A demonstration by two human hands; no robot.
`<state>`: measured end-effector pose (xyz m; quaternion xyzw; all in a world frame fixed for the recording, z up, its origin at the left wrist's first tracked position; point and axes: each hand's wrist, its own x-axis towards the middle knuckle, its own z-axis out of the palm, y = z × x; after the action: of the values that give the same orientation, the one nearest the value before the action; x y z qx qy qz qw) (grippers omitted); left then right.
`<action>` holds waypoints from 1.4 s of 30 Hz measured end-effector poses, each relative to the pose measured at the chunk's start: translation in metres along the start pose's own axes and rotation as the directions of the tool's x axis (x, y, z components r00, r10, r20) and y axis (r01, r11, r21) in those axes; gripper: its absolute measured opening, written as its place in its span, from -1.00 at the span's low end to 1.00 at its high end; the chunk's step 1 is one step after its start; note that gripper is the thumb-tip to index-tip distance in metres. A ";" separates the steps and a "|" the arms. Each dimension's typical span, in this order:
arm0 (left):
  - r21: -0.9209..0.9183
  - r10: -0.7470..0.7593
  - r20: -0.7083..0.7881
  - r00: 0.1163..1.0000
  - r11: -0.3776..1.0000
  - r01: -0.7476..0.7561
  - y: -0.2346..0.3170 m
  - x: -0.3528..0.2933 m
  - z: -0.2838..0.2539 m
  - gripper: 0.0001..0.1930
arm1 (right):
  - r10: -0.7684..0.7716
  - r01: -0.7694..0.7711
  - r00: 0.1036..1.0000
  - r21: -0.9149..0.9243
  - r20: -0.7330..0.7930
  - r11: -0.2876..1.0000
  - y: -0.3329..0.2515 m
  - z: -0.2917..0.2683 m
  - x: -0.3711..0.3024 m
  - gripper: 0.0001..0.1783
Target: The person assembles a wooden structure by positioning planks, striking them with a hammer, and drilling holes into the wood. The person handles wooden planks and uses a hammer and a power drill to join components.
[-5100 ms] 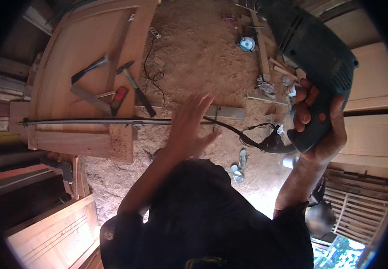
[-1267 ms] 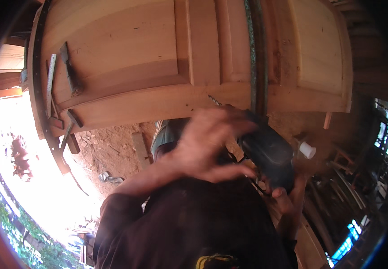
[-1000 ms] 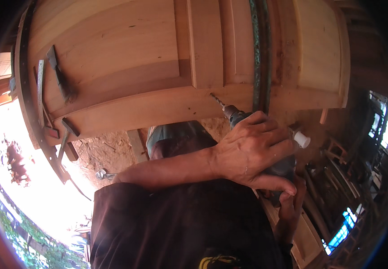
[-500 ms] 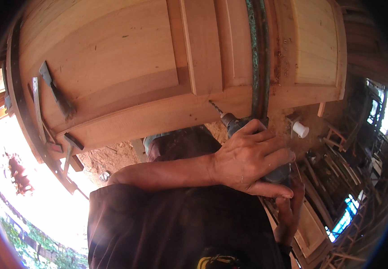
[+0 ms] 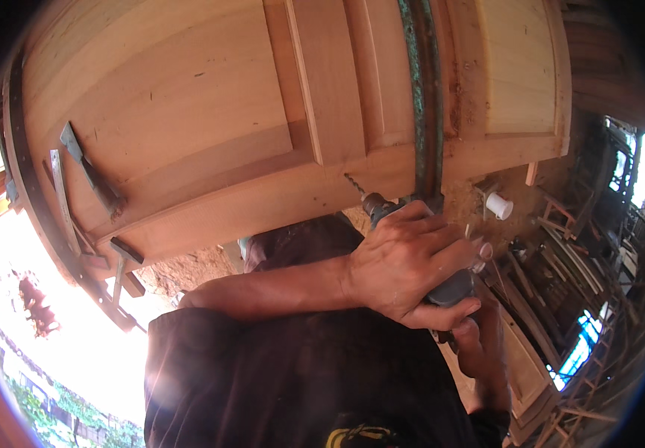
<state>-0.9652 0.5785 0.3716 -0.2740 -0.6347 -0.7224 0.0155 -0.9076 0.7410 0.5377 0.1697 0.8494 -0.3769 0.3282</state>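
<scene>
A power drill lies under my left hand, whose fingers wrap over the top of its body. My right hand closes round the drill's rear and handle from below; much of it is hidden behind the left hand and the drill. The drill's chuck points up and left. Its twist bit meets the edge rail of a panelled wooden door, just below the end of an upright member. A small dark spot marks the rail to the left of the bit.
A greenish metal clamp bar crosses the door right of the drill. On the left lie a hammer, a wide-bladed tool and a metal ruler. A white cup-like container and stacked timber stand to the right.
The drill's rear has tipped slightly and shows more below my left hand. My right forearm has swung a little outward. The bit stays at the same place on the rail.
</scene>
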 end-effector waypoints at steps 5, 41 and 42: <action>-0.043 0.016 -0.022 1.000 0.999 -0.017 -0.004 -0.001 -0.011 -0.56 | 0.025 -0.025 1.000 -0.019 -0.007 1.000 -0.021 0.009 0.005 -0.35; -0.097 0.019 -0.046 0.999 0.995 -0.024 -0.023 -0.009 -0.014 -0.53 | 0.034 -0.034 0.999 -0.040 0.015 0.999 -0.016 0.018 0.019 -0.37; -0.090 0.026 -0.044 0.999 0.995 -0.030 -0.024 -0.009 -0.015 -0.54 | 0.016 -0.016 1.000 -0.042 -0.005 0.999 -0.017 0.019 0.020 -0.37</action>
<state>-0.9719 0.5667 0.3456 -0.2679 -0.5969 -0.7558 0.0268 -0.9227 0.7161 0.5234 0.1704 0.8566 -0.3558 0.3326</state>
